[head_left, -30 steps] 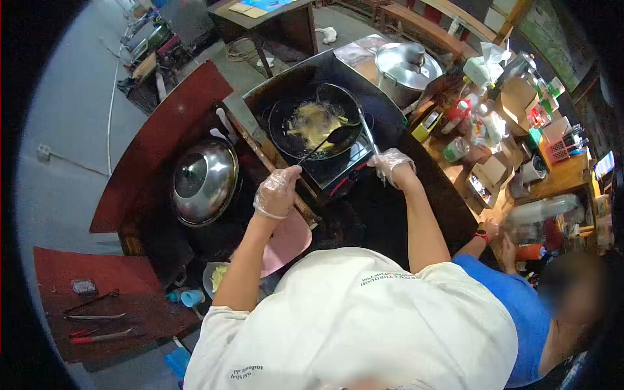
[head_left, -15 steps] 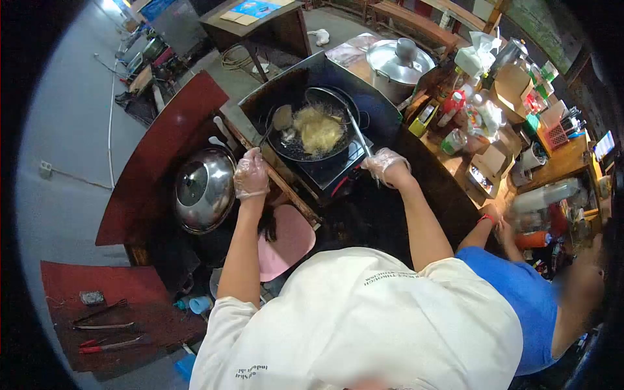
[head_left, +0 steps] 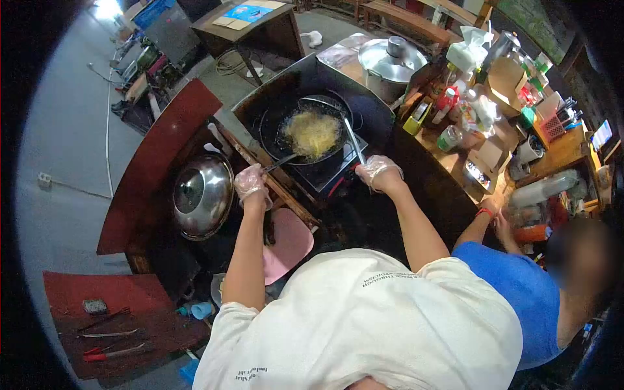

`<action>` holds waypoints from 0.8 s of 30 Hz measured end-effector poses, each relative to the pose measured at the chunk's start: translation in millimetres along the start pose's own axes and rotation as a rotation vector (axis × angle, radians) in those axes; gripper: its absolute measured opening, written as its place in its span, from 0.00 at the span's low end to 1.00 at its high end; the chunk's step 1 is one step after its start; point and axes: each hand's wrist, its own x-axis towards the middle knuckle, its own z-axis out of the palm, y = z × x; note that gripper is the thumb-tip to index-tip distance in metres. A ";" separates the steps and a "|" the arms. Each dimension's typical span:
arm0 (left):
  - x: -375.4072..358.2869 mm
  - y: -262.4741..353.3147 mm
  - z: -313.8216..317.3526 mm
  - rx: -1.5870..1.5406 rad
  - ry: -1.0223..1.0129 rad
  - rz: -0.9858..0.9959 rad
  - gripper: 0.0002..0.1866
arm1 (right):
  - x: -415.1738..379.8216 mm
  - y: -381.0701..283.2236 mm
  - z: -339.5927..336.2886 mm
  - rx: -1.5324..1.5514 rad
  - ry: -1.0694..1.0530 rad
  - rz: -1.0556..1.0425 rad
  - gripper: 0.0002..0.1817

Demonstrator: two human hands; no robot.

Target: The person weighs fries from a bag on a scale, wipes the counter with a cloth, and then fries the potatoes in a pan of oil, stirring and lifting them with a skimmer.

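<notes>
A dark wok (head_left: 268, 133) stands on a black cooker, with yellow food (head_left: 312, 133) frying in bubbling oil. My left hand (head_left: 252, 184), in a clear plastic glove, grips the handle of a spatula (head_left: 281, 162) whose head is hidden in the food. On the right, my gloved right hand (head_left: 379, 172) is closed on the long metal handle of a strainer (head_left: 353, 140), which reaches to the wok's far side. The strainer's basket shows only partly at the back of the wok.
Left of the cooker sits a domed metal lid (head_left: 203, 195). A lidded pot (head_left: 392, 64) stands behind on the right. Bottles and boxes crowd the wooden table (head_left: 426, 140). A co-worker in blue (head_left: 513, 299) is close on my right. A pink item (head_left: 289, 244) lies below the cooker's left edge.
The spatula's head was visible at the wok's left side and is now in the food. The whole view has shifted slightly. Both hands keep their grips.
</notes>
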 end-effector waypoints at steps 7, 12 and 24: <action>2.5 -3.6 42.6 -0.178 -0.022 -0.241 0.08 | 4.3 4.6 -2.7 0.211 -0.121 -0.025 0.22; -6.1 -1.2 50.2 -0.243 -0.074 -0.173 0.10 | -3.8 2.9 -13.2 0.509 -0.098 0.021 0.20; -18.3 6.4 12.7 0.216 -0.111 0.589 0.08 | 5.6 12.3 -10.2 0.801 -0.092 0.082 0.14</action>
